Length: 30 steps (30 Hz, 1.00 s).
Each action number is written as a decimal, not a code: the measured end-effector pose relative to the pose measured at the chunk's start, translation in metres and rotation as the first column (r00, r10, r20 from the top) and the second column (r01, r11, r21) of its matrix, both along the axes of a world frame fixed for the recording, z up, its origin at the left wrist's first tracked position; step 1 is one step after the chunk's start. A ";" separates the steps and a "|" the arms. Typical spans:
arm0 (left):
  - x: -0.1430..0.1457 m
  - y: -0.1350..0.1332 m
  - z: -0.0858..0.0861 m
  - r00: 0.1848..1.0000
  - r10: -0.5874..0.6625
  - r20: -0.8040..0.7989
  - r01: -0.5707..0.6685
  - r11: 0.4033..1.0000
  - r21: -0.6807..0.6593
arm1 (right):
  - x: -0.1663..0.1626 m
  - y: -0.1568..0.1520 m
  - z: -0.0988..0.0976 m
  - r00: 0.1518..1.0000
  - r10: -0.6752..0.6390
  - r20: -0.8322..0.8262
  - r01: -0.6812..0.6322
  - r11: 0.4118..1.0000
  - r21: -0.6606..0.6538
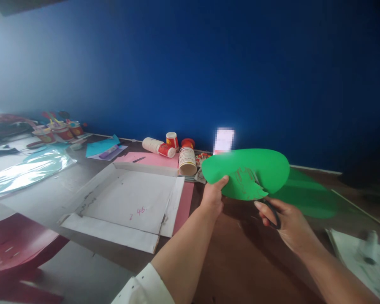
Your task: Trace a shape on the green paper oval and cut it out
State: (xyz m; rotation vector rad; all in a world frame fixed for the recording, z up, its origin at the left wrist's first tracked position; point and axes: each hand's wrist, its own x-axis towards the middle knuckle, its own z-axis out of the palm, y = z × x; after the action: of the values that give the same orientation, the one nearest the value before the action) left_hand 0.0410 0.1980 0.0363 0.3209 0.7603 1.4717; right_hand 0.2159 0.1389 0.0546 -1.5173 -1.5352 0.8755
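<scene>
My left hand (213, 197) pinches the lower left edge of a green paper sheet (245, 169) held up over the brown table, with a pencilled shape drawn on it. My right hand (285, 223) is closed round black-handled scissors (269, 202), whose blades reach into the sheet's lower edge beside the drawn shape. A second green sheet (307, 196) lies flat on the table behind and to the right of my hands.
A flattened white cardboard box (129, 202) lies on pink paper (152, 159) to the left. Stacked and tipped paper cups (187, 160) stand at the back by the blue wall (209, 63). More cups (60, 131), blue paper and clear plastic sit far left. A bottle (369, 247) rests on white paper at right.
</scene>
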 end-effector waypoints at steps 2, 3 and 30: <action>0.000 -0.001 0.001 1.000 0.018 -0.008 -0.018 1.000 -0.006 | -0.001 0.000 -0.001 1.000 -0.004 -0.023 0.004 1.000 -0.001; 0.000 -0.001 0.002 1.000 0.027 -0.007 -0.027 1.000 -0.002 | -0.001 -0.001 -0.001 1.000 -0.005 -0.031 0.004 1.000 -0.002; -0.003 0.001 0.001 0.999 0.005 0.043 -0.010 0.994 0.104 | -0.002 -0.001 -0.003 0.995 0.013 -0.098 -0.015 1.000 -0.010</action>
State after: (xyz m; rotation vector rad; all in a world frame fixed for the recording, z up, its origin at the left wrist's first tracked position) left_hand 0.0378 0.1990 0.0375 0.3652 0.6521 1.5239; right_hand 0.2142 0.1380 0.0515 -1.4507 -1.4736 0.9537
